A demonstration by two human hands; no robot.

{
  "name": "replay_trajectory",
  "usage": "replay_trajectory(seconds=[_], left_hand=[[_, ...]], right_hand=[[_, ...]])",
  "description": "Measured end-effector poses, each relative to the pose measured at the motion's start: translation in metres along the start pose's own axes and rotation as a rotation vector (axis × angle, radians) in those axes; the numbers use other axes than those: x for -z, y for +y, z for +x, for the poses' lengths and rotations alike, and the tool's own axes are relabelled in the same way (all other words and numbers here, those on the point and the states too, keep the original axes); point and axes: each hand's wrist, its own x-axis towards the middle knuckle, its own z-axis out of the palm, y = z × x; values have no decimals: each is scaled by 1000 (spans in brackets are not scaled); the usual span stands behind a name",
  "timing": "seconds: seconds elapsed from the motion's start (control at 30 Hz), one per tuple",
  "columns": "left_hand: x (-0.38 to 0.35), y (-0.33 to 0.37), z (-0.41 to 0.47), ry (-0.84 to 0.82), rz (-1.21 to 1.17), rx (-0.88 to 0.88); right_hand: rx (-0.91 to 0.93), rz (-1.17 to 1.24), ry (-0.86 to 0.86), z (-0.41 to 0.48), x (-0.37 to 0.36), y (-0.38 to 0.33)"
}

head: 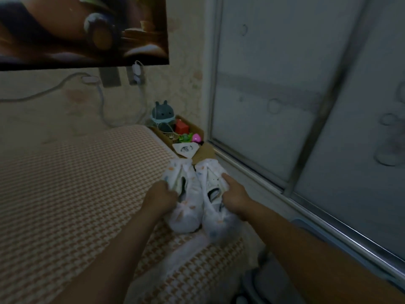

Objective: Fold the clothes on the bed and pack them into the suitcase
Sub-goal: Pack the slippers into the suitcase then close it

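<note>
A white garment with small coloured prints [190,207] is bunched at the right edge of the bed [72,189], which has an orange-and-white houndstooth cover. My left hand [162,196] grips the garment's left part. The right part is gripped by my right hand [233,195], thumb on top of the cloth. A loose end of the cloth trails toward me over the bed edge. At the lower right, a dark blurred shape [269,279] sits below the bed; I cannot tell whether it is the suitcase.
A cardboard box [197,128] of toys, with a blue bunny-eared figure [163,114], stands beyond the bed corner. Sliding frosted doors [285,95] run along the right. A screen [83,29] hangs on the wall above, with cables and plugs below it.
</note>
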Motion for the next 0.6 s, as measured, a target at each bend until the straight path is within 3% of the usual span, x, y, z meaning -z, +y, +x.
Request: replay_trajectory(seconds=[0.33,0.5,0.6], left_hand=[[-182,165,-52,-263,-22,-267],[-311,193,-86,-472,-97,-318],[-384,197,-109,-582,-89,-333]], right_hand=[[-170,16,337,-59,199,148],[-226,27,416,-86,258,267],[-357,23,441,-103,268,341]])
